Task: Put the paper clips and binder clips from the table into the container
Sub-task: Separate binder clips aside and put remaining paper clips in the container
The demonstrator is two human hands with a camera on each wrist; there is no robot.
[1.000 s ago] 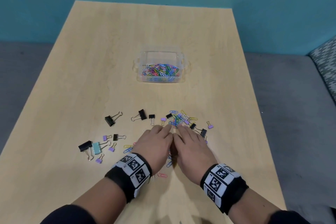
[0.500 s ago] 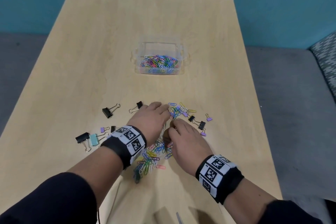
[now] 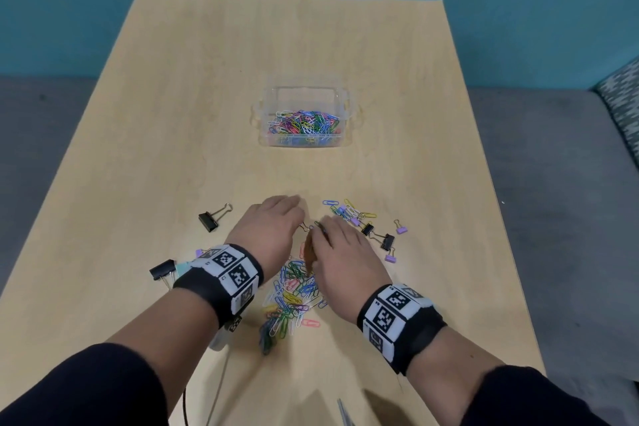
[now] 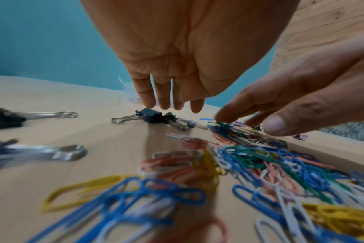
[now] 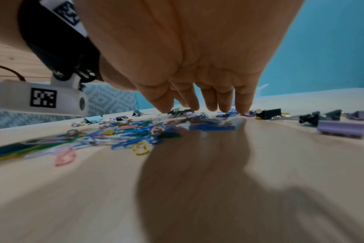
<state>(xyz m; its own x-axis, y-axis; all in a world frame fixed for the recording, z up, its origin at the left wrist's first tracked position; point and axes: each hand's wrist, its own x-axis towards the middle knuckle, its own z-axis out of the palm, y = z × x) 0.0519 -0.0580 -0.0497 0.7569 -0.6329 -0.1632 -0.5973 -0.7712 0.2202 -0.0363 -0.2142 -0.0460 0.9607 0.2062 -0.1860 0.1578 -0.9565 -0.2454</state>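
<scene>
A clear plastic container (image 3: pixel 345 104) mid-table holds many coloured paper clips. A loose pile of paper clips (image 3: pixel 294 294) lies between my wrists. My left hand (image 3: pixel 294 207) is open, its straight fingers (image 4: pixel 148 100) pointing down just over a black binder clip (image 4: pixel 151 113). Beside it, my right hand (image 3: pixel 325 228) is open too, with fingertips (image 5: pixel 242 108) down on the table among paper clips (image 5: pixel 212 127) at the pile's far end. More paper clips (image 3: pixel 349 213) and black and purple binder clips (image 3: pixel 387 240) lie to the right of it.
A black binder clip (image 3: pixel 209 221) lies left of my left hand, and another (image 3: pixel 161 270) with a teal one sits by my left wrist. A metal tip (image 3: pixel 344 415) and a thin cable (image 3: pixel 186 405) are at the table's near edge. Grey seating surrounds the table.
Both hands have moved forward off the paper clip pile, which now lies uncovered between my wrists. The right hand's fingers have spread out onto the clips ahead.
</scene>
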